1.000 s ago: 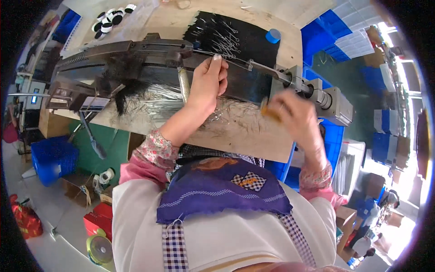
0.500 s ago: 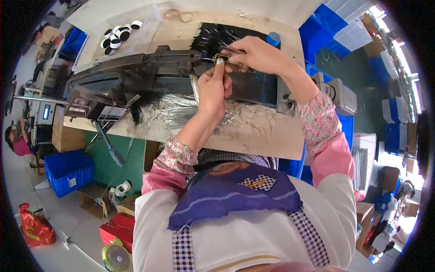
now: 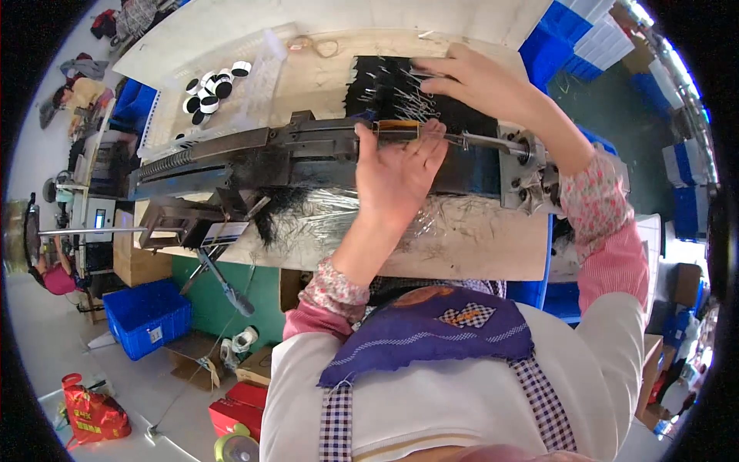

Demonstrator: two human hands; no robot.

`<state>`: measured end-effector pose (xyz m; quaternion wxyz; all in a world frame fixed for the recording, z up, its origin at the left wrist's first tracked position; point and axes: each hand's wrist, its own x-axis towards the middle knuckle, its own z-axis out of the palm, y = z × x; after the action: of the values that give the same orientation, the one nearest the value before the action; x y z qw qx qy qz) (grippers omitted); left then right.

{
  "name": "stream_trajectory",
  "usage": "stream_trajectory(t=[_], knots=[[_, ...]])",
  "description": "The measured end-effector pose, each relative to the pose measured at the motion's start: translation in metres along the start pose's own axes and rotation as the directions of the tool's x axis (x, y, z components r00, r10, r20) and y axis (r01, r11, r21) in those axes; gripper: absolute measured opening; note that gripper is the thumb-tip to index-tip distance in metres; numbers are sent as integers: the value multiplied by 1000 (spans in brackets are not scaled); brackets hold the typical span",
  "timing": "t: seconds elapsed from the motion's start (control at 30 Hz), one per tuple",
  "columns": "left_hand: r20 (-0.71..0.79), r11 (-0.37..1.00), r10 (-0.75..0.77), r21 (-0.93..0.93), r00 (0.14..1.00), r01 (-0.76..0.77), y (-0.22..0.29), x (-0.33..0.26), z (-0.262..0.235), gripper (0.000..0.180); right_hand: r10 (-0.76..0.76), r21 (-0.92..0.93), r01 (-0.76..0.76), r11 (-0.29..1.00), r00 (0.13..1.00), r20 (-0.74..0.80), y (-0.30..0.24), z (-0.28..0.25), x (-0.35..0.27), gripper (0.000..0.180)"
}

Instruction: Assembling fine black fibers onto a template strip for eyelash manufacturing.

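One amber rectangular piece (image 3: 396, 129) sits in a long metal bench fixture (image 3: 254, 146) just beyond a worker's left hand (image 3: 396, 179), which is spread wide with the palm showing, the piece lying between thumb and fingertips, though whether they touch it cannot be told. The right hand (image 3: 473, 79), its thumb and forefinger parted, hovers over one black cloth (image 3: 359, 96) and metal wire pieces (image 3: 422, 104) too tangled to count; whether it grips anything is unclear. Beyond and left of the left hand, one clear plastic tray (image 3: 254, 94) holds at least eight black-and-white round caps (image 3: 222, 88).
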<state>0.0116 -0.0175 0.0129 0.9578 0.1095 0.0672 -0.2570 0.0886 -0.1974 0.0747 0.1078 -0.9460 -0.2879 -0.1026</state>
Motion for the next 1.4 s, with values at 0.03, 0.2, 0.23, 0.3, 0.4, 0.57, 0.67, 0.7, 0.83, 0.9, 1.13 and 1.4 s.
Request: stream_trajectory(t=[0.03,0.2,0.23,0.3,0.4,0.57,0.67,0.7,0.83,0.9,1.13,1.4], knots=[[14,997,-26,-74,1000,27,4,-1,-2,89,-50,-102,52,993,998,24,-5,-6,-7,36],[97,999,34,-8,995,-34,2,-7,-6,83,-133,36,143,989,970,-203,-78,28,-34,35],[41,999,2,-46,999,0,2,-5,-14,78,-112,37,124,992,966,-232,-68,26,-28,30],[78,998,55,21,995,-57,3,-13,-17,76,116,354,-65,933,986,-124,-51,14,-23,20],[41,990,119,74,992,-121,4,-18,-9,73,172,471,-155,868,985,7,-43,14,-21,14],[-3,977,178,117,984,-176,2,-17,-5,75,-65,226,102,969,984,-167,-51,18,-16,17],[30,980,121,158,992,-124,9,-18,-7,71,-48,218,61,974,997,-61,-44,11,-19,17],[29,978,122,167,992,-126,10,-18,-6,71,-69,196,84,977,994,-85,-43,10,-20,17],[36,976,136,165,990,-140,8,-14,-4,72,-108,153,127,980,986,-126,-40,10,-22,19],[36,978,138,156,990,-142,7,-15,-4,72,-145,121,166,979,975,-168,-50,8,-25,19],[40,988,115,102,993,-118,10,-22,-9,70,113,403,23,915,943,-312,-62,-2,-22,17],[141,995,101,-2,985,-102,20,-22,-16,66,-32,-119,28,992,999,-36,-97,9,-31,17]])
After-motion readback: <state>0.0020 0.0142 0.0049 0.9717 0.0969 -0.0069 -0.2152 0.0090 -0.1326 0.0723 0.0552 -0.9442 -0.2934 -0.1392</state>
